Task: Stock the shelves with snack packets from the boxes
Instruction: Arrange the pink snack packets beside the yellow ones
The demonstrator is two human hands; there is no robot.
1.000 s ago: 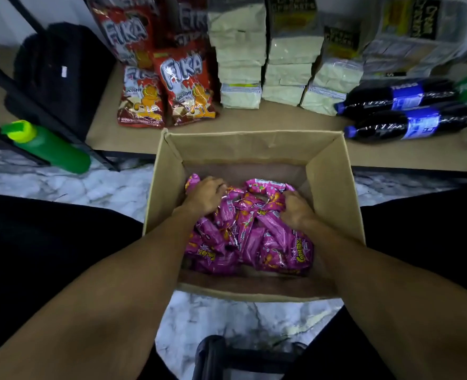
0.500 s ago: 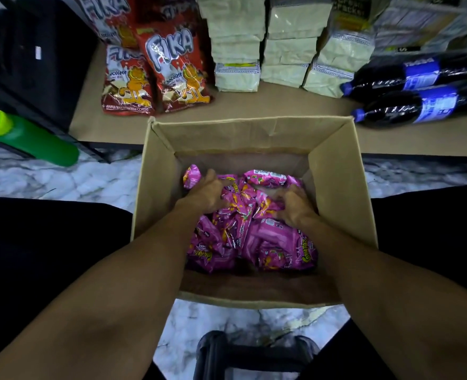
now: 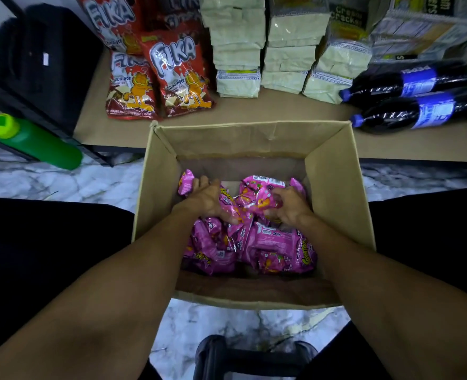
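- On the marble floor point(image 3: 62, 182), between the person's knees, sits a cardboard box point(image 3: 334, 201). Its open top faces up and its far wall meets the front edge of the low shelf point(image 3: 254, 111).
- Down inside the box lie the pink snack packets point(image 3: 270, 242) in a loose heap, with no shared direction: the near ones lie flat with their long axes roughly left to right, while the far ones tilt at mixed angles.
- The left hand point(image 3: 207, 200) is curled over packets at the far left of the heap, grasping them.
- The right hand point(image 3: 290, 205) has its fingers bent into packets at the far right, gripping them.
- On the shelf are red wafer bags point(image 3: 183, 75), pale cracker packs point(image 3: 238, 50) and two cola bottles point(image 3: 419, 111) lying on their sides.
- A green bottle point(image 3: 34, 141) lies at the left.
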